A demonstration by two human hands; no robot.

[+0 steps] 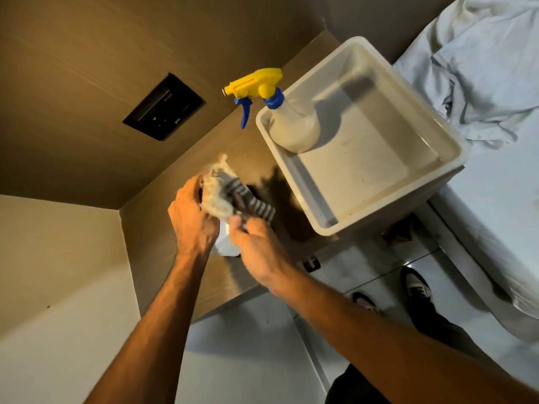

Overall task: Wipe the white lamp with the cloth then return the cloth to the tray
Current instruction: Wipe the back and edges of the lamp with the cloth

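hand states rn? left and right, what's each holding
Left hand: closed on the cloth, bunched over the lamp.
Right hand: grip closed; looks like it's on the cloth's striped end, but blurred, so not certain.

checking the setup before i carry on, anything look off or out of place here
Nothing spilled or damaged. The white plastic tray overhangs the brown wooden table's front edge, with the yellow-and-blue spray bottle standing in its far-left corner.
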